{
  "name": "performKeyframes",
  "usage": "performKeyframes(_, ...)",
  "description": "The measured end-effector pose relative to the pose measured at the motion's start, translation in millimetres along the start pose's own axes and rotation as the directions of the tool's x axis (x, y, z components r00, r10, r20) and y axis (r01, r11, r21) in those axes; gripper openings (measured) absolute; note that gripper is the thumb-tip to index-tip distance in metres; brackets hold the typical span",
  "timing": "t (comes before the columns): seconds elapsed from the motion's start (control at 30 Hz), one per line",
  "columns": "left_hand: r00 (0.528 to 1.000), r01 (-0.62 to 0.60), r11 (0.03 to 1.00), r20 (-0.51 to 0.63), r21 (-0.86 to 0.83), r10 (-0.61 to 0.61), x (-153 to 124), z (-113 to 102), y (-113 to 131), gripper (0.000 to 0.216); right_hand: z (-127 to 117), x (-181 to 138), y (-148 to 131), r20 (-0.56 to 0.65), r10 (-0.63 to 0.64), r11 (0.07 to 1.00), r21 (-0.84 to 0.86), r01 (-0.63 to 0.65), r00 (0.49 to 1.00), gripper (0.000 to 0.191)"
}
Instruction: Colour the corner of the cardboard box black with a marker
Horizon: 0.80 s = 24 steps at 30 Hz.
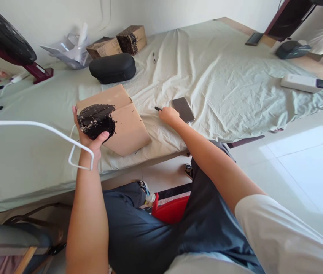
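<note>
My left hand (89, 142) is raised above the bed's near edge and grips a black, frayed bundle on a small block (96, 120). Just behind it a flat brown cardboard sheet (127, 121) lies on the pale green sheet (221, 76). My right hand (169, 115) rests on the bed with its fingers closed round a thin black pen-like tool (158, 109). A dark phone (183, 109) lies right beside that hand.
A black oval case (112, 67), two cardboard boxes (117, 43) and crumpled plastic (70, 51) sit at the bed's far side. A white cable (35, 129) loops past my left wrist. A fan (4, 34) stands left; a white power strip (301, 82) lies right; a red object (169, 209) sits between my knees.
</note>
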State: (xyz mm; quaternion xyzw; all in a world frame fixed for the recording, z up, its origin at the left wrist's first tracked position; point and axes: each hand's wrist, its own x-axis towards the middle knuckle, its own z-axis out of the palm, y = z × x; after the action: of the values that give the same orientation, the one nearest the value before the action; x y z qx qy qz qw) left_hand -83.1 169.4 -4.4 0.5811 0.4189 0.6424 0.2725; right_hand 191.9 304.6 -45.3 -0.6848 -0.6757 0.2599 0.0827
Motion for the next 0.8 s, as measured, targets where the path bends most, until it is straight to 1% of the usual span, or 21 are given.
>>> performKeyframes(0.17, 1.0, 0.009, 1.0, 0.005, -0.004, -0.009, -1, 2, 3, 0.108, 0, -6, -1, -0.008, 0.002, 1.0, -0.015, -0.003, 1.0, 0.051)
performKeyframes(0.27, 1.0, 0.031, 1.0, 0.0, 0.001, -0.031, -1, 3, 4, 0.109, -2, -10, -1, -0.016, 0.008, 1.0, -0.021, -0.008, 1.0, 0.057)
performKeyframes(0.33, 1.0, 0.023, 1.0, 0.005, -0.014, -0.022, -2, 3, 3, 0.11, -4, -12, 0, -0.007, 0.016, 1.0, -0.023, -0.016, 1.0, 0.061)
performKeyframes(0.43, 0.999, 0.001, 1.0, 0.033, -0.021, 0.0, -2, -1, 0, 0.111, -10, -15, 2, 0.032, 0.028, 0.999, -0.032, -0.027, 0.999, 0.054)
performKeyframes(0.53, 0.998, -0.005, 0.998, 0.055, 0.056, 0.002, 1, -5, -6, 0.127, -22, -21, 9, 0.081, 0.031, 0.999, -0.041, -0.027, 0.996, 0.046)
performKeyframes(0.57, 0.999, -0.005, 0.996, 0.054, 0.094, 0.0, 2, -6, -8, 0.134, -27, -25, 12, 0.091, 0.023, 0.999, -0.04, -0.019, 0.996, 0.045)
performKeyframes(0.63, 0.999, -0.002, 0.988, 0.048, 0.153, -0.006, 5, -8, -12, 0.144, -37, -34, 19, 0.1, -0.007, 0.999, -0.035, 0.01, 0.995, 0.053)
performKeyframes(0.7, 0.999, -0.001, 0.985, 0.039, 0.171, -0.005, 7, -10, -18, 0.146, -48, -45, 26, 0.094, -0.074, 0.997, 0.025, 0.072, 0.993, 0.064)
performKeyframes(0.73, 0.999, -0.005, 0.985, 0.042, 0.171, -0.003, 9, -10, -20, 0.146, -52, -51, 29, 0.072, -0.126, 0.988, 0.099, 0.119, 0.989, 0.063)
performKeyframes(0.77, 0.999, -0.008, 0.986, 0.045, 0.169, 0.001, 10, -11, -23, 0.147, -55, -57, 30, 0.02, -0.191, 0.956, 0.229, 0.182, 0.981, 0.057)
performKeyframes(0.8, 0.999, -0.011, 0.986, 0.047, 0.167, 0.003, 11, -10, -26, 0.149, -57, -63, 30, -0.037, -0.247, 0.895, 0.374, 0.243, 0.968, 0.048)
